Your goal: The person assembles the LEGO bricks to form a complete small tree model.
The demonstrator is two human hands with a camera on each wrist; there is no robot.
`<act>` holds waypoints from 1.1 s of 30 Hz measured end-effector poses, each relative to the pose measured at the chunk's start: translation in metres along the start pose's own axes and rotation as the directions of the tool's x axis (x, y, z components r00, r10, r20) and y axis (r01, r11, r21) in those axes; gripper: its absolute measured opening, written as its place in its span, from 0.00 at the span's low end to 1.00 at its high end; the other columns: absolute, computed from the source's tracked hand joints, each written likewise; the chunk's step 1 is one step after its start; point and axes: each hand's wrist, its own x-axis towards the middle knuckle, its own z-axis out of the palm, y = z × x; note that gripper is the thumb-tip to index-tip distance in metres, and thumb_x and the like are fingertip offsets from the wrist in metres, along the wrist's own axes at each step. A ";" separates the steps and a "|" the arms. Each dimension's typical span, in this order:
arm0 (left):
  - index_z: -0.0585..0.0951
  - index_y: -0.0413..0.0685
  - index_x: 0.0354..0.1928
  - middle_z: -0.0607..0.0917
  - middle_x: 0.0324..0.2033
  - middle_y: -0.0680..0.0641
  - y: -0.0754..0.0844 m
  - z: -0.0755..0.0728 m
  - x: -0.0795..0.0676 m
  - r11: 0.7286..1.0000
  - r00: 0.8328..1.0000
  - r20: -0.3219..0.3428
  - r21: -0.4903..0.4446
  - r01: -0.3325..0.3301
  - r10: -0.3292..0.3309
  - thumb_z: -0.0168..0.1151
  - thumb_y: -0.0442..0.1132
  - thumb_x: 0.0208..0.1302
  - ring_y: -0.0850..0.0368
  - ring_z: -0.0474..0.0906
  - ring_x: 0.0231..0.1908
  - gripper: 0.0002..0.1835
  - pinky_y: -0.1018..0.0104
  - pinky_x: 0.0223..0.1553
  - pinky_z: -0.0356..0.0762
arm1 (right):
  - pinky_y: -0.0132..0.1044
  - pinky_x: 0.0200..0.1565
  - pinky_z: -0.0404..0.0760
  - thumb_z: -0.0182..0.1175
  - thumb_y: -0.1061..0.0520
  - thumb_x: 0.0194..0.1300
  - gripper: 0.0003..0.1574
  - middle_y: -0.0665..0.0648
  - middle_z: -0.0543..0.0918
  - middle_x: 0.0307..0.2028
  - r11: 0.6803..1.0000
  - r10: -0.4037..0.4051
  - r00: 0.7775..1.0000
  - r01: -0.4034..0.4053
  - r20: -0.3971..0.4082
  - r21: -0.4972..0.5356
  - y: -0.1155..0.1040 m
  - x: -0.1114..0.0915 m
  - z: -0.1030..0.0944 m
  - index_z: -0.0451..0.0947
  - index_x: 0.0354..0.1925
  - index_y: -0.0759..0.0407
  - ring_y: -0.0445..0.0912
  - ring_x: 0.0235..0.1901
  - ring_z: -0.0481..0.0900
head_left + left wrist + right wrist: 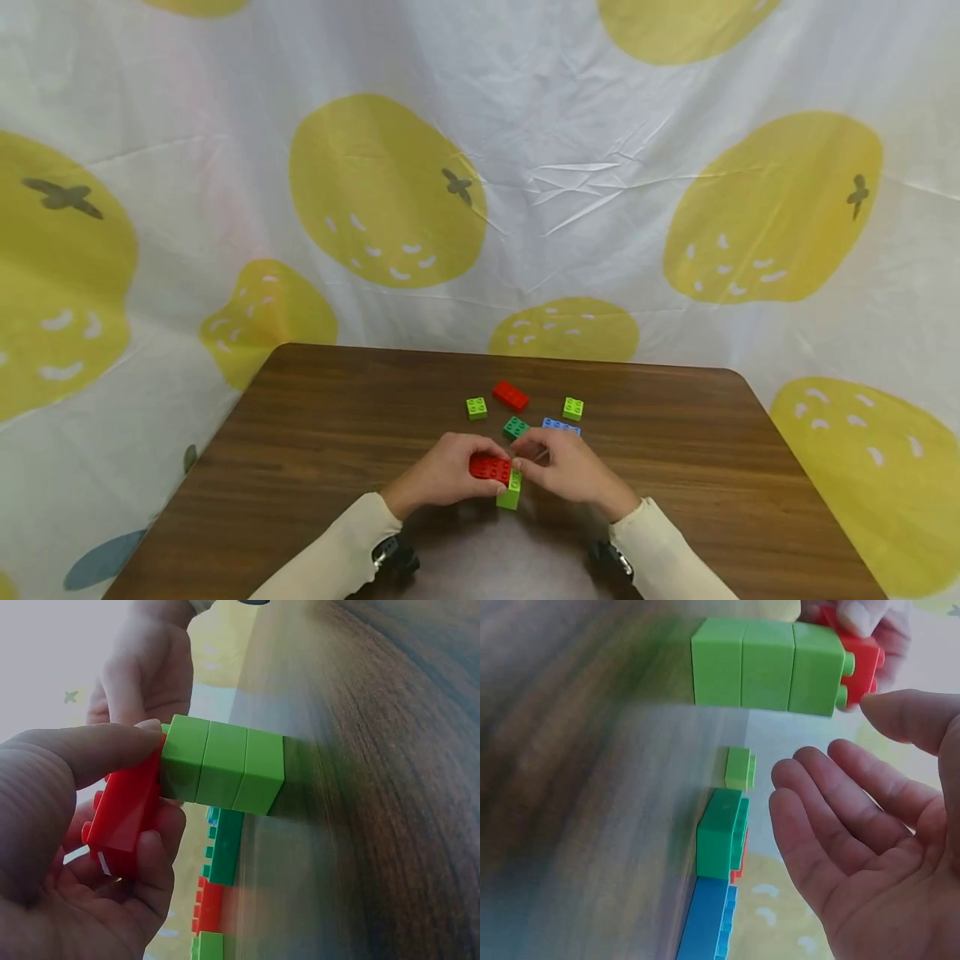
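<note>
Patterned cloth (540, 242) behind brown table (337, 425) — green stack (223, 766) atop

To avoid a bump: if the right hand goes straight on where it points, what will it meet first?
Probably the red brick held in the left hand; the exact gap is hard to judge.

Looks like smooth, glossy plastic on the held red brick (126, 814) and green stack (765, 667). Reads as wood, softly shiny, on the tabletop (337, 417); as creased, faintly glossy cloth on the backdrop (555, 250).
</note>
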 end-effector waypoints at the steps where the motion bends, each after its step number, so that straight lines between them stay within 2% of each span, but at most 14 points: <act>1: 0.89 0.55 0.49 0.89 0.41 0.57 0.000 0.000 -0.001 1.000 1.000 -0.001 -0.002 -0.002 0.002 0.81 0.50 0.58 0.68 0.78 0.36 0.19 0.73 0.39 0.78 | 0.35 0.42 0.88 0.69 0.54 0.71 0.12 0.50 0.92 0.40 1.000 -0.002 1.000 0.002 -0.015 -0.008 0.001 0.002 0.000 0.87 0.48 0.59 0.40 0.39 0.89; 5: 0.88 0.54 0.51 0.89 0.42 0.56 0.003 -0.001 -0.004 1.000 1.000 -0.007 -0.006 -0.006 0.006 0.80 0.51 0.58 0.68 0.78 0.37 0.20 0.72 0.41 0.78 | 0.37 0.42 0.87 0.71 0.54 0.69 0.12 0.48 0.91 0.38 0.999 0.005 0.997 -0.008 -0.074 -0.039 0.009 0.010 -0.002 0.87 0.46 0.59 0.40 0.37 0.87; 9: 0.87 0.55 0.51 0.89 0.43 0.56 0.005 -0.003 -0.006 1.000 1.000 -0.010 -0.007 -0.011 0.011 0.79 0.50 0.60 0.67 0.79 0.38 0.19 0.72 0.42 0.78 | 0.38 0.42 0.86 0.71 0.54 0.68 0.10 0.46 0.89 0.36 0.997 0.051 0.993 -0.058 -0.106 -0.060 0.019 0.019 -0.004 0.87 0.46 0.57 0.40 0.37 0.86; 17: 0.87 0.56 0.52 0.88 0.43 0.56 0.001 -0.004 -0.007 1.000 1.000 -0.010 0.001 0.003 -0.002 0.77 0.50 0.62 0.66 0.79 0.41 0.19 0.70 0.46 0.79 | 0.40 0.44 0.85 0.71 0.54 0.68 0.09 0.47 0.90 0.37 0.988 0.122 0.979 -0.136 -0.163 -0.076 0.034 0.038 -0.009 0.88 0.45 0.55 0.41 0.38 0.85; 20: 0.86 0.56 0.51 0.88 0.43 0.56 0.000 -0.004 -0.006 1.000 1.000 -0.010 0.003 0.004 -0.004 0.77 0.51 0.62 0.66 0.80 0.41 0.18 0.69 0.46 0.80 | 0.45 0.47 0.85 0.72 0.54 0.68 0.10 0.50 0.90 0.39 0.982 0.151 0.977 -0.167 -0.152 -0.093 0.038 0.041 -0.010 0.87 0.46 0.54 0.44 0.40 0.86; 24: 0.87 0.56 0.51 0.88 0.43 0.57 0.000 -0.005 -0.006 1.000 1.000 -0.005 -0.008 0.004 -0.004 0.77 0.50 0.62 0.66 0.80 0.40 0.18 0.70 0.46 0.79 | 0.50 0.51 0.85 0.74 0.53 0.66 0.14 0.53 0.90 0.43 0.975 0.181 0.979 -0.191 -0.093 -0.116 0.042 0.043 -0.008 0.87 0.48 0.57 0.48 0.44 0.86; 28: 0.87 0.56 0.51 0.89 0.44 0.56 0.001 -0.006 -0.006 1.000 1.000 -0.002 -0.023 0.001 -0.001 0.77 0.50 0.63 0.66 0.80 0.41 0.17 0.70 0.45 0.79 | 0.49 0.50 0.86 0.77 0.53 0.63 0.18 0.54 0.90 0.42 0.971 0.171 0.983 -0.179 -0.063 -0.159 0.046 0.045 -0.004 0.87 0.48 0.59 0.47 0.42 0.86; 33: 0.87 0.56 0.51 0.88 0.43 0.57 0.000 -0.005 -0.006 1.000 1.000 0.006 -0.029 0.012 -0.011 0.77 0.50 0.63 0.66 0.80 0.41 0.17 0.69 0.46 0.79 | 0.43 0.45 0.85 0.79 0.53 0.60 0.22 0.51 0.89 0.39 0.962 0.164 0.986 -0.169 -0.037 -0.214 0.047 0.047 0.001 0.86 0.50 0.58 0.42 0.38 0.83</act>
